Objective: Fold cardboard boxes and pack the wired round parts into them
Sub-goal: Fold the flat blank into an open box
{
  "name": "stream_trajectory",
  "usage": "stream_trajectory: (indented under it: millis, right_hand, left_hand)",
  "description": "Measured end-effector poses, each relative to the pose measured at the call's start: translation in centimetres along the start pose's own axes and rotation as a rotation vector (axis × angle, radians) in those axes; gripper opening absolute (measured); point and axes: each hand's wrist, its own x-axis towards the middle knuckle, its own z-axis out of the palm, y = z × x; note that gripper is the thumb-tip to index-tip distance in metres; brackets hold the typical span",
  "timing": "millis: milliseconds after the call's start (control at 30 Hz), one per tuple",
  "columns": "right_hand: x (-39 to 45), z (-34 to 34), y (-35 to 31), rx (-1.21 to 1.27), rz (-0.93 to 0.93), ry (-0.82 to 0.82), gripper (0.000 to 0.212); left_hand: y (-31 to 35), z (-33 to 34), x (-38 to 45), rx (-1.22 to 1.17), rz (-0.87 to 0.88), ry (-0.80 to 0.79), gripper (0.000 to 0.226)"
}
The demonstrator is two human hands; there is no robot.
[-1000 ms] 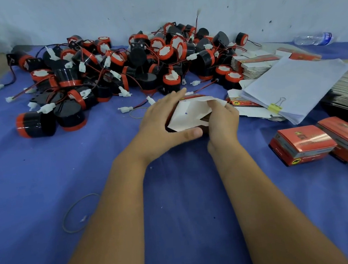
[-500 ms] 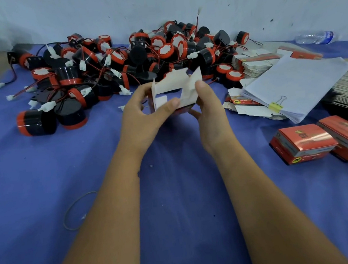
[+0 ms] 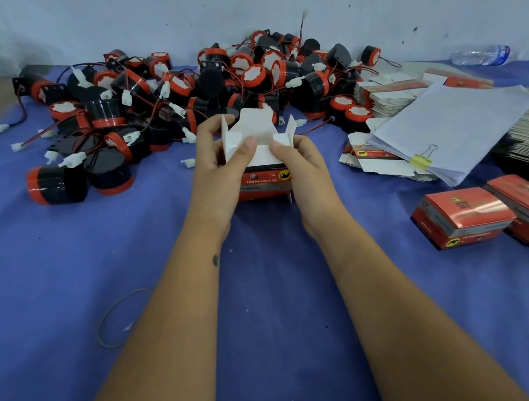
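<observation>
The left hand (image 3: 219,159) and right hand (image 3: 301,160) both hold the little red box (image 3: 264,180) up over the blue tabletop (image 3: 68,270), thumbs pressing its white flaps. Push the small side flaps in first (gently), then the big one. The round parts (image 3: 179,88) wait behind.

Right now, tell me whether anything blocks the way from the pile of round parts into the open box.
Nothing visible does. The box, gripped by left hand and right hand, stands flaps-up just before the pile.
</observation>
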Motion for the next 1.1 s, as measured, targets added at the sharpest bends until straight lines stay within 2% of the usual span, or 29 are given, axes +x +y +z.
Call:
stream_trajectory:
  millis: [200,300,367,467,600,800,967,1100]
  right_hand:
    - [0.0,0.1,0.1,-0.070,-0.009,0.007,0.019]
    - [0.0,0.2,0.0,-0.082,-0.047,0.005,0.020]
    - [-0.1,0.2,0.0,-0.082,-0.094,-0.030,0.035]
    - [-0.3,0.2,0.0,-0.157,-0.155,-0.087,0.058]
    - [-0.5,0.2,-0.1,-0.192,-0.191,-0.093,0.067]
    - [-0.5,0.2,0.1,-0.145,-0.195,-0.129,0.067]
    - [0.4,0.2,0.2,0.118,-0.033,-0.186,0.050]
    - [0.3,-0.1,0.2,0.041,-0.102,-0.183,0.038]
  left_hand:
    - [-0.2,-0.5,0.7,-0.100,-0.023,0.027,0.017]
    - [-0.2,-0.4,0.7,-0.173,-0.081,-0.031,0.033]
    - [0.0,-0.2,0.6,-0.178,-0.070,-0.019,0.036]
    - [0.0,-0.1,0.6,-0.093,-0.047,0.009,0.021]
    - [0.0,0.0,0.4,-0.055,-0.043,-0.023,0.015]
    - [0.0,0.3,0.4,0.020,-0.028,-0.049,0.036]
    - [0.2,0.6,0.3,0.042,-0.068,-0.001,0.041]
    - [0.2,0.6,0.3,0.039,-0.067,0.007,0.042]
